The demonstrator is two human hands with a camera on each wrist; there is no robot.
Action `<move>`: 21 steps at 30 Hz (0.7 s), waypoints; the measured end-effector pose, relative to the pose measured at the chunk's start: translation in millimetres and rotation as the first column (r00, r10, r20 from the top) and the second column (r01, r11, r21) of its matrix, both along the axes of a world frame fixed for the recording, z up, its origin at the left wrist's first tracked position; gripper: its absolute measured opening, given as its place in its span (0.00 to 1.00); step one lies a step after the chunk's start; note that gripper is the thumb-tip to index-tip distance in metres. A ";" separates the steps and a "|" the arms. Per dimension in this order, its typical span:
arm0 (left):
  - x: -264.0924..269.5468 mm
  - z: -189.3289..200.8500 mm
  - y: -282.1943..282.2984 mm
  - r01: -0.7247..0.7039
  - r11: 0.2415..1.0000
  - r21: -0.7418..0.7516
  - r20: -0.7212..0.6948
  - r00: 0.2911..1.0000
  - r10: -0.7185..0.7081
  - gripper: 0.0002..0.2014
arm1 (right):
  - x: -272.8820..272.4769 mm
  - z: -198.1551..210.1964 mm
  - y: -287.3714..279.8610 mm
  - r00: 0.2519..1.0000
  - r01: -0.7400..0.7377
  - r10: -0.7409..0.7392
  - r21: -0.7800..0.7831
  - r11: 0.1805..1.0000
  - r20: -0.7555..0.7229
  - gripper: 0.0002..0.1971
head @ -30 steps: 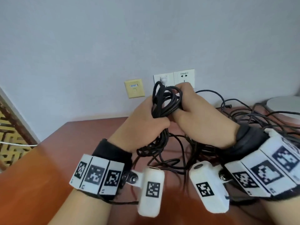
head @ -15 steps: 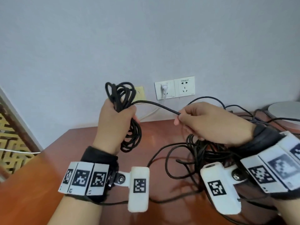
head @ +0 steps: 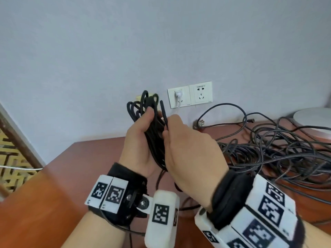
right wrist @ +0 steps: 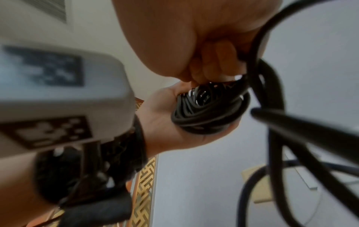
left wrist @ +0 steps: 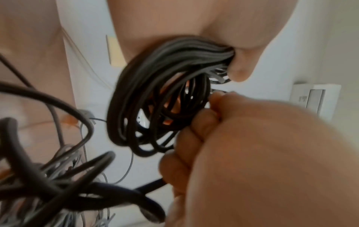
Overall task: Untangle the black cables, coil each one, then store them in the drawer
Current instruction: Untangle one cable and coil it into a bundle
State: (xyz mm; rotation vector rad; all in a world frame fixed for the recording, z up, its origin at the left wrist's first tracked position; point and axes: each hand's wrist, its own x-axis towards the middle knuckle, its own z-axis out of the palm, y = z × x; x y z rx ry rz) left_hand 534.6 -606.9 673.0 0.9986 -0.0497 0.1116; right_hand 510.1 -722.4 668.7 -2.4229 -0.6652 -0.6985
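While gripped by both hands, round black rubbery coil.

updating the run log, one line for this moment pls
step: coiling | left hand: grips cable coil | right hand: pinches loose strand at coil | cable tangle: on desk | drawer: unseen

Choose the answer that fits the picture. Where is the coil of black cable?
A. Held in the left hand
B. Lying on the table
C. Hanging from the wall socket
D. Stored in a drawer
A: the left hand grips the coil above the table, while the right hand pinches a strand at it.
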 end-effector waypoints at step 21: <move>-6.8 43.6 72.9 -0.453 0.848 -0.276 0.116 0.860 0.497 0.12 | 26.4 -23.9 -5.5 0.943 -0.307 0.280 -0.147 0.940 -0.178 0.12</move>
